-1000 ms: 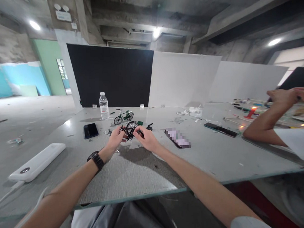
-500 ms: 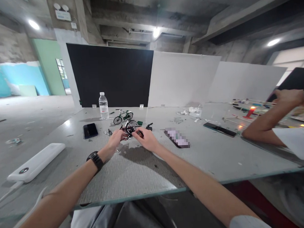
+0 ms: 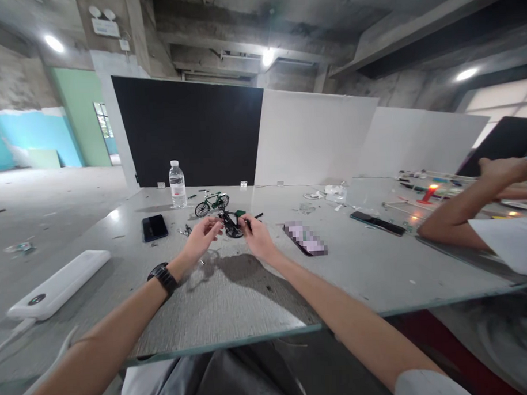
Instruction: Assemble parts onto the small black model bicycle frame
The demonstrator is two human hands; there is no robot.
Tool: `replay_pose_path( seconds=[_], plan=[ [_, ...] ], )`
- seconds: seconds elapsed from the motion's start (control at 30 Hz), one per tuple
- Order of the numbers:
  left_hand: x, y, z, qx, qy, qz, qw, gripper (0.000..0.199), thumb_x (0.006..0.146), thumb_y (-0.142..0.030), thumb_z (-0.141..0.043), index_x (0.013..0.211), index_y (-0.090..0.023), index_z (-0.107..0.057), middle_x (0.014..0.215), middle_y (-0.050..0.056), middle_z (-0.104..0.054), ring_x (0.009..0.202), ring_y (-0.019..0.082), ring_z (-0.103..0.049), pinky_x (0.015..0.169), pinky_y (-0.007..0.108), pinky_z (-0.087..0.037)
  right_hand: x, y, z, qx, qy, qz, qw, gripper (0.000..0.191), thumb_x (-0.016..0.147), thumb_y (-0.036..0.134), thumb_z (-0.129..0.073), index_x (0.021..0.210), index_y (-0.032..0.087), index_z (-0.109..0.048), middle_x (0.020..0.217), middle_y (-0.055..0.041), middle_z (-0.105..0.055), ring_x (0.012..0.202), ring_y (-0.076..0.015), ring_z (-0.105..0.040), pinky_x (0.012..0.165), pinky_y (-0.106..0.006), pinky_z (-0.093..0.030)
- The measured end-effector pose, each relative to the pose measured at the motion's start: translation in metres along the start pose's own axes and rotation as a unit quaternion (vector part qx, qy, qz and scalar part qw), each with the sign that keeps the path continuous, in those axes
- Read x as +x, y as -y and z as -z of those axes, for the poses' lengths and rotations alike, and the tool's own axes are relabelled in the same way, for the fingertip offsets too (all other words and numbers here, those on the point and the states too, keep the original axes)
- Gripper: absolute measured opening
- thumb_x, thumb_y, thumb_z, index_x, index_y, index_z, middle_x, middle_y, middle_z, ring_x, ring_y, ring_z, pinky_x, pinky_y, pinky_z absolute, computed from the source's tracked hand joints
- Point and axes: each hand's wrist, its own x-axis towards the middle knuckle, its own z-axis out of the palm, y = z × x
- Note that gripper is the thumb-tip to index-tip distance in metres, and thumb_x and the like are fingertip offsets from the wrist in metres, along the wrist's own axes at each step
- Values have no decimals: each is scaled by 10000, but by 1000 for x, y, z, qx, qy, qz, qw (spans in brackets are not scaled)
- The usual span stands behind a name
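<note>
Dark model bicycle: a small black frame-and-wheel piece (image 3: 233, 228), between the two hands, above or on the middle of the grey surface (image 3: 198, 321); whether it touches down is too small to tell.
Right hand: at the right side of the dark piece (image 3: 258, 238), thumb and fingers pinching its edge.
Left hand: at its left side (image 3: 201, 236), palm turned inward, fingers loosely bent towards it — I cannot tell whether the tips grip it or only sit beside it.
Wrist: a black watch (image 3: 163, 278) on the left arm.
Green model bicycle: upright on its wheels (image 3: 212, 204), just behind the hands.
Green piece: small and flat-looking (image 3: 240, 213), at the far side of the dark piece.
Small dark parts: a little cluster (image 3: 187, 229) just left of the left hand.
Bottle: clear, white-capped, upright (image 3: 177, 186), left of the green bicycle.
Phones: a dark one (image 3: 154, 228) to the left, one with a blurred-out screen (image 3: 305, 238) to the right, a third (image 3: 378, 223) farther right.
Power bank: white (image 3: 61, 285), near the left forearm, cable attached.
Backdrop: a black panel (image 3: 190, 131) beside a white panel (image 3: 315, 135).
Far right: another person's bent arm (image 3: 454, 205) — near a lit red object (image 3: 427, 194).
</note>
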Motion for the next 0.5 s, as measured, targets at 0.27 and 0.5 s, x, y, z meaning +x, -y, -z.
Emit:
replay_pose_path(
  seconds=[0.27,0.5],
  plan=[
    [4,7,5,72,-12,-15,997,567,812,-521,-793,1237,-174,-648,951,65,-736,842,212,-700,711,322,-538,1,-4,-12,304,55,-180,934,499,884,723,-683,890,279,-457,562,121,-263,450,-101,-196,430,-228,-200],
    [-5,-2,2,59,65,-21,996,438,867,-532,-768,1104,-174,-688,901,83,-780,789,230,-737,684,325,-558,2,-9,-17,279,27,-207,937,356,968,612,-601,936,267,-515,533,112,-323,423,-106,-238,419,-228,-216]
  ],
)
